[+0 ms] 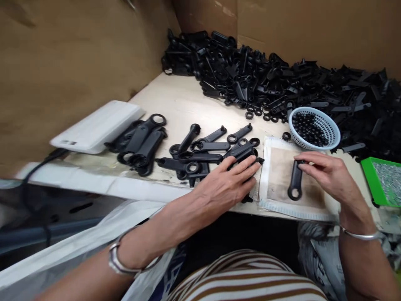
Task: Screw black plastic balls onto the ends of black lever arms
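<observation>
My left hand (228,184) lies flat, fingers spread, on a cluster of black plastic handle parts (206,152) on the table. My right hand (326,173) pinches the top end of one black handle part (295,180) that lies on a stained white cloth pad (278,196). A small pale blue basket (313,127) holding several small black round pieces sits just beyond the pad.
A large heap of black plastic parts (282,79) fills the back of the table against cardboard walls (62,62). A white flat device (94,125) with a cable lies at left beside more handles (140,142). A green tray (382,182) of small metal pieces sits at right.
</observation>
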A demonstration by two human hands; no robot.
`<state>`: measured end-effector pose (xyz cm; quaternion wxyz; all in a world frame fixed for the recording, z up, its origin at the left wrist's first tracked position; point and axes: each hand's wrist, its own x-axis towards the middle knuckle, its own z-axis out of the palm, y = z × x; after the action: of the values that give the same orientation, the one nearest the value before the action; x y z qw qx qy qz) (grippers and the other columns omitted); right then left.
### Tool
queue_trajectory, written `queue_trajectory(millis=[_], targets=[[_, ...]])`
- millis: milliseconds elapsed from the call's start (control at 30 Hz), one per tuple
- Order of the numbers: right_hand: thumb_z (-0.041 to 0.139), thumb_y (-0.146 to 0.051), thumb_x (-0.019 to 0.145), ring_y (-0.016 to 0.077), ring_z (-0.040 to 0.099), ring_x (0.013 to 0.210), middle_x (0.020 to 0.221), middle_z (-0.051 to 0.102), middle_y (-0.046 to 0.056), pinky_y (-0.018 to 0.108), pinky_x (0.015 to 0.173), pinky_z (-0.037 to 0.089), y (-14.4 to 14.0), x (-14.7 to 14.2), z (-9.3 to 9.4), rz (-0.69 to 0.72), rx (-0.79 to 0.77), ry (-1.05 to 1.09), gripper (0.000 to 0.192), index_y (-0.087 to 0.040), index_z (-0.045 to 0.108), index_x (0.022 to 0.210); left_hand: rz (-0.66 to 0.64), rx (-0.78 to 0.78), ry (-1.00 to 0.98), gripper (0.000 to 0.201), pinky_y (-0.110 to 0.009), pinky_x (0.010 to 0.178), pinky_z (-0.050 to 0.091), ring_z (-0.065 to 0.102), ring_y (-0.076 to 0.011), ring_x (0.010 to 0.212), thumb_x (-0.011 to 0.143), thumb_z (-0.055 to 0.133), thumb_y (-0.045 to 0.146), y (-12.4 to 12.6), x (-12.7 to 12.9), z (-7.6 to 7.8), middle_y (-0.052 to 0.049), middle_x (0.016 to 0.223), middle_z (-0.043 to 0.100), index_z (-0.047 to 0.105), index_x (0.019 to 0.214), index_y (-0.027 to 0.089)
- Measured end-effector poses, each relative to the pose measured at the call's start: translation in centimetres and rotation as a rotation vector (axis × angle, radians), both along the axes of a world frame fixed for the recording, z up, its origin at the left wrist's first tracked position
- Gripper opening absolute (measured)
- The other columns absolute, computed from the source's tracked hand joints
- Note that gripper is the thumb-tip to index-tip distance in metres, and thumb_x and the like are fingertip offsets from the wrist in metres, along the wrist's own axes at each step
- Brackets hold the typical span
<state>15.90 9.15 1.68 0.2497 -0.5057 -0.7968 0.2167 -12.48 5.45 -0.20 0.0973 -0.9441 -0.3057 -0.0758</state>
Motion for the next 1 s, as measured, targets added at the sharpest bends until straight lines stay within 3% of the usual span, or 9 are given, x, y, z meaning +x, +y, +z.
queue_trajectory(millis=[200, 333, 467, 567, 633, 733, 833, 1000], targets=[[0.06, -0.03, 0.088, 0.0201, 0.07, 0.096, 0.104, 0.075, 0.005, 0.036, 0.091, 0.054, -4.3, 6.4, -0.7, -0.079, -0.203, -0.124, 0.022, -0.025, 0.075, 0.103, -0.134, 0.054, -0.219, 0.03, -0.048, 0.111, 0.033, 0.042, -0.0267, 0.139, 0.092, 0.038, 0.003, 0.6, -0.5, -1.4, -0.011, 0.135, 0.058, 0.062, 0.105, 0.016], [0.058, -0.029, 0.089, 0.0215, 0.067, 0.103, 0.108, 0.075, 0.006, 0.039, 0.095, 0.053, -5.7, 7.8, -1.7, -0.096, -0.174, -0.155, 0.022, -0.025, 0.074, 0.105, -0.148, 0.046, -0.456, 0.023, -0.041, 0.097, 0.045, 0.058, -0.0255, 0.119, 0.098, 0.041, 0.01, -0.4, 1.5, -0.5, -0.013, 0.12, 0.065, 0.06, 0.11, 0.014], [0.057, -0.027, 0.089, 0.0224, 0.066, 0.106, 0.108, 0.074, 0.007, 0.042, 0.098, 0.052, -6.0, 8.4, -2.2, -0.086, -0.123, -0.161, 0.021, -0.024, 0.074, 0.102, -0.027, -0.277, -0.657, 0.013, -0.025, 0.069, 0.05, 0.063, -0.0145, 0.076, 0.097, 0.05, 0.017, -1.7, 5.7, 0.4, -0.005, 0.085, 0.067, 0.063, 0.095, 0.014], [0.056, -0.027, 0.09, 0.0222, 0.066, 0.106, 0.11, 0.073, 0.007, 0.041, 0.099, 0.051, -6.2, 8.9, -2.5, -0.107, -0.115, -0.173, 0.022, -0.023, 0.073, 0.104, 0.082, -0.509, -0.645, 0.015, -0.022, 0.062, 0.046, 0.062, -0.0116, 0.067, 0.094, 0.055, 0.017, -2.1, 8.4, -0.1, 0.0, 0.076, 0.065, 0.064, 0.083, 0.016], [0.057, -0.03, 0.089, 0.0225, 0.065, 0.109, 0.114, 0.071, 0.008, 0.041, 0.099, 0.051, -6.6, 9.1, -2.5, -0.142, -0.103, -0.17, 0.025, -0.023, 0.071, 0.109, 0.161, -0.535, -0.599, 0.012, -0.023, 0.062, 0.045, 0.063, -0.0126, 0.069, 0.092, 0.057, 0.018, -2.2, 9.6, -0.6, 0.001, 0.076, 0.065, 0.064, 0.083, 0.017], [0.057, -0.033, 0.091, 0.0221, 0.066, 0.108, 0.116, 0.07, 0.009, 0.038, 0.095, 0.053, -7.5, 9.1, -2.1, -0.23, -0.037, -0.127, 0.028, -0.022, 0.07, 0.112, 0.209, -0.374, -0.494, 0.013, -0.026, 0.059, 0.043, 0.062, -0.0155, 0.07, 0.093, 0.055, 0.02, -2.5, 10.7, -1.2, 0.0, 0.075, 0.063, 0.064, 0.084, 0.017], [0.054, -0.034, 0.093, 0.02, 0.068, 0.102, 0.108, 0.072, 0.008, 0.035, 0.092, 0.054, -8.4, 8.5, -1.1, -0.258, 0.009, -0.061, 0.026, -0.021, 0.072, 0.107, 0.16, -0.13, -0.404, 0.016, -0.028, 0.057, 0.041, 0.058, -0.0163, 0.067, 0.094, 0.053, 0.018, -3.0, 11.2, -1.4, -0.001, 0.073, 0.061, 0.062, 0.081, 0.017], [0.053, -0.036, 0.093, 0.0184, 0.071, 0.091, 0.104, 0.075, 0.007, 0.032, 0.083, 0.057, -9.0, 6.9, -0.1, -0.274, -0.019, 0.02, 0.027, -0.022, 0.072, 0.107, 0.172, 0.176, -0.266, 0.022, -0.028, 0.053, 0.038, 0.054, -0.0159, 0.06, 0.088, 0.046, 0.002, -3.7, 12.4, -1.5, -0.003, 0.066, 0.058, 0.064, 0.083, 0.013]])
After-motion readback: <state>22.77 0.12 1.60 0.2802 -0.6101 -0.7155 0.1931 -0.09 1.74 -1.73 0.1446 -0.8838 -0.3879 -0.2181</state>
